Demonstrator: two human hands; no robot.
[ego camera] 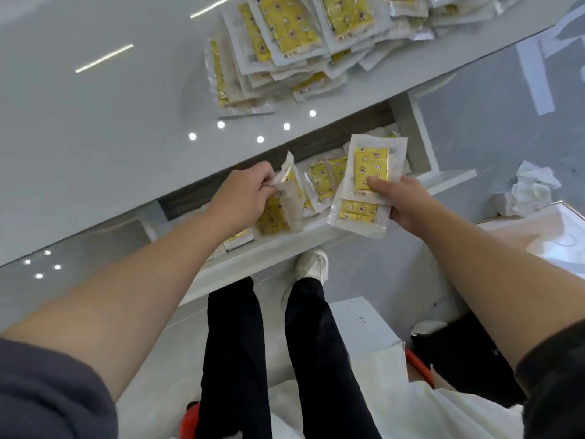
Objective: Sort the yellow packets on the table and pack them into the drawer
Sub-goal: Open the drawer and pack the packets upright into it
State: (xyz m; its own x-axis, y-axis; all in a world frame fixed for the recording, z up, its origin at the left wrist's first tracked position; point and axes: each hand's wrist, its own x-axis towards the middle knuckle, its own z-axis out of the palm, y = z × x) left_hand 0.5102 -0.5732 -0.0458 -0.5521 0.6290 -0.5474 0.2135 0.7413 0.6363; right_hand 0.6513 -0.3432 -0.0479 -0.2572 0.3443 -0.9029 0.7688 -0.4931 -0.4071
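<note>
A big heap of yellow packets (285,42) in clear wrappers lies on the glossy grey table (110,122) at the top. Below the table edge the drawer (421,134) stands open, with several yellow packets (323,182) lying inside. My left hand (243,198) is over the drawer and pinches a packet (289,191) standing on edge among those inside. My right hand (402,201) holds a small stack of packets (368,182) above the drawer's right front, thumb pressed on the top one.
My legs in black trousers and a white shoe (311,264) are below the drawer front. Crumpled white wrapping (528,191) lies on the floor at right, beside a pale box (538,236). White bags (395,391) and a red object sit on the floor near my feet.
</note>
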